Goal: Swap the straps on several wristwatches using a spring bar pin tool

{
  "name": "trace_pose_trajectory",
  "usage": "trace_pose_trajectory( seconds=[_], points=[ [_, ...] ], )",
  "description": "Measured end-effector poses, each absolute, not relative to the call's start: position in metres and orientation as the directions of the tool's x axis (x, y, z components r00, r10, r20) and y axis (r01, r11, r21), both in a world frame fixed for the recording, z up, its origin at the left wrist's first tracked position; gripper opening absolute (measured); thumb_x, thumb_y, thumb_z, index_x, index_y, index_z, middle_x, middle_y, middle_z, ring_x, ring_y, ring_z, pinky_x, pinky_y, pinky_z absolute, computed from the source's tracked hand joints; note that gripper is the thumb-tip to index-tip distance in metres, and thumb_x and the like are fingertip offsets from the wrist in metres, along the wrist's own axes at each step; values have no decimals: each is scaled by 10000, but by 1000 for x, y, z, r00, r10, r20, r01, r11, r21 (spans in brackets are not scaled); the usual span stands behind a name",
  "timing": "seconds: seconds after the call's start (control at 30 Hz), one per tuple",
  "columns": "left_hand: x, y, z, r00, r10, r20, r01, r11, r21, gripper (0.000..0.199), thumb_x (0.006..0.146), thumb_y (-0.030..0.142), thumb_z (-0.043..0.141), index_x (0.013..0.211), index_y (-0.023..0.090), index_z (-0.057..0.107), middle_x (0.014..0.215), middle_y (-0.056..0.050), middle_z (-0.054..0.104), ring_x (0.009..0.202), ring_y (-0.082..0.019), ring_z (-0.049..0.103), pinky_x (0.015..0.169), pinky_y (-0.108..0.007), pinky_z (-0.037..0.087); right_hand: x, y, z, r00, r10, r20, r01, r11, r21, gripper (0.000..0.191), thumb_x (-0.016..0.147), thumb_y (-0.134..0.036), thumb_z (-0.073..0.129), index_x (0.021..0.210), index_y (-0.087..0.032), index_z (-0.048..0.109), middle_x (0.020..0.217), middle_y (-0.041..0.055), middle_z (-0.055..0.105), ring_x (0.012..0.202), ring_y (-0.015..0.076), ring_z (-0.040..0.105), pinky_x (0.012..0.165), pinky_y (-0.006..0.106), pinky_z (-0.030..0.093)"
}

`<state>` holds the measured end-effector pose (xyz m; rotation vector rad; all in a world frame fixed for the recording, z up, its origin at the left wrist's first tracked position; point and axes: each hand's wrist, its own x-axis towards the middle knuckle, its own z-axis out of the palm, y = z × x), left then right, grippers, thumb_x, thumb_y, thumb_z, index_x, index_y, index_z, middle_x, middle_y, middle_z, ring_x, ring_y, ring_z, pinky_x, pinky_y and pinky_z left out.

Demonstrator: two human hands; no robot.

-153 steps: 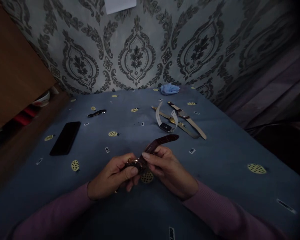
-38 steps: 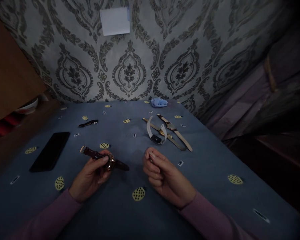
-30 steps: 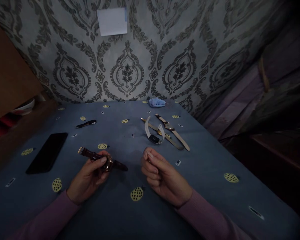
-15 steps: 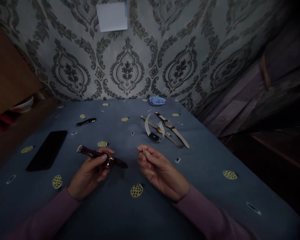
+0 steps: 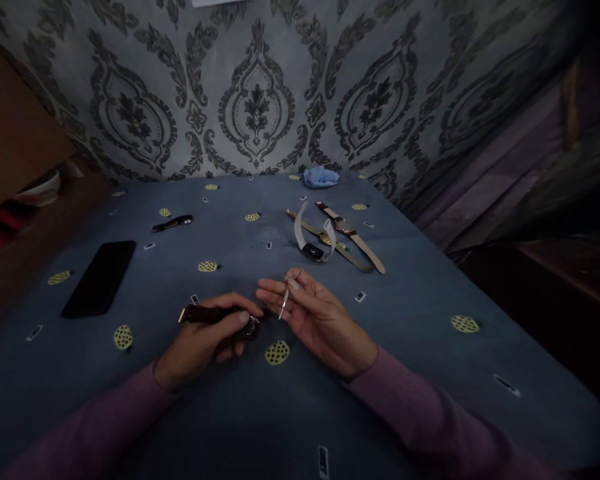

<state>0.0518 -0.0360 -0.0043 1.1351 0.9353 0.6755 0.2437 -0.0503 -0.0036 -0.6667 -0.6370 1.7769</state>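
Observation:
Between the thumb and fingers of my left hand [image 5: 205, 343] is a watch [image 5: 251, 327] with a dark red-brown strap; its buckle end sticks out to the left and the fingers partly cover the case. My right hand [image 5: 320, 320], palm turned up, pinches a thin silvery tool [image 5: 283, 304] between thumb and forefinger. The tool's tip points down, a little to the right of the watch and apart from it. Beyond my right hand lie a white-strapped smart watch [image 5: 312, 251], a gold-coloured watch [image 5: 347, 255] and a watch with a beige strap [image 5: 365, 252].
A black phone [image 5: 99, 279] lies on the left of the blue patterned tablecloth [image 5: 400, 387]. Behind it is a dark folded object [image 5: 173, 223], perhaps a band. A crumpled blue cloth [image 5: 321, 177] sits at the back near the wall.
The view has tilted down. My left hand has moved right with the watch, closer to my right hand. The tool in my right hand now points downward and shows more of its length.

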Motion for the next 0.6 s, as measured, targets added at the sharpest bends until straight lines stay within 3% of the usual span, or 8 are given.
trace_pose_trajectory(
  seconds=[0.4, 0.5, 0.6],
  points=[
    [58, -43, 0, 540, 805, -246, 64, 253, 965, 138, 815, 304, 692, 853, 175, 721, 690, 6, 574, 492, -68, 519, 416, -153, 301, 231, -58, -4, -188, 977, -101, -545, -189, -816, 263, 832, -386, 717, 846, -240, 499, 968, 21, 748, 1014, 176, 677, 959, 367, 460],
    [56, -42, -2, 513, 809, -288, 63, 299, 952, 171, 810, 340, 699, 855, 175, 712, 680, 5, 576, 489, -66, 518, 407, -142, 279, 233, -58, -1, -101, 994, -41, -432, -81, -898, 271, 806, -407, 741, 804, -234, 531, 800, -7, 722, 827, 153, 673, 805, 308, 496],
    [52, -41, -2, 499, 809, -312, 46, 334, 941, 187, 803, 360, 710, 850, 180, 705, 687, 4, 587, 493, -61, 519, 416, -137, 289, 240, -57, 5, 1, 998, 64, -232, 62, -971, 244, 769, -363, 781, 712, -216, 594, 642, -38, 611, 584, 101, 540, 592, 241, 442]
  ],
)
